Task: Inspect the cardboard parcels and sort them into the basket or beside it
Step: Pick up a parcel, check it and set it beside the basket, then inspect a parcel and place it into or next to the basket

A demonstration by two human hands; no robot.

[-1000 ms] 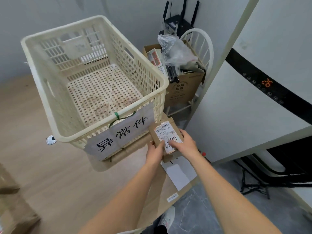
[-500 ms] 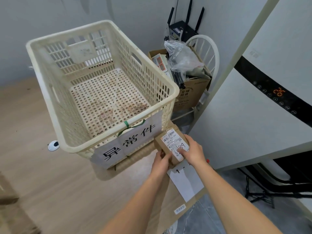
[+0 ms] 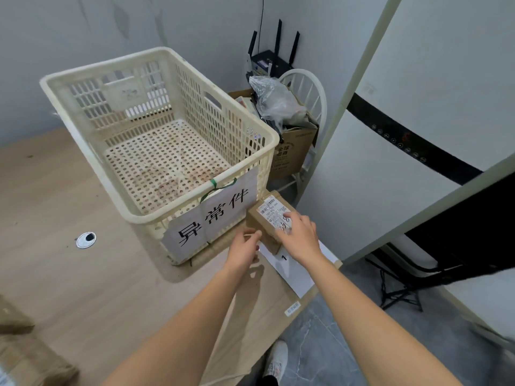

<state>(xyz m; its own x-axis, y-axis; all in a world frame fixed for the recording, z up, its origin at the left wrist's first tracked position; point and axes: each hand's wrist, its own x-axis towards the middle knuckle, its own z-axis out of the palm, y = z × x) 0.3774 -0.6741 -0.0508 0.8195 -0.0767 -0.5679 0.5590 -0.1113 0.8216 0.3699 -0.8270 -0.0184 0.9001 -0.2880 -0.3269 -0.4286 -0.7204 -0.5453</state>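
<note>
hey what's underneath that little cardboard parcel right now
A white paper sheet marked "1" lies on the table under the parcel, beside the basket. The right hand rests on top, the left hand at its side. Whether parcel and sheet touch is hidden.

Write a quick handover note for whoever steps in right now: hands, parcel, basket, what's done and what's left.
Right hand: on top of the parcel, fingers on its label.
Left hand: at the parcel's near side.
Parcel: beside the basket, at its right front corner, over the white sheet at the table edge.
Done: nothing in the basket.
Left: probably release this parcel; cardboard at the lower left may be more to sort.
</note>
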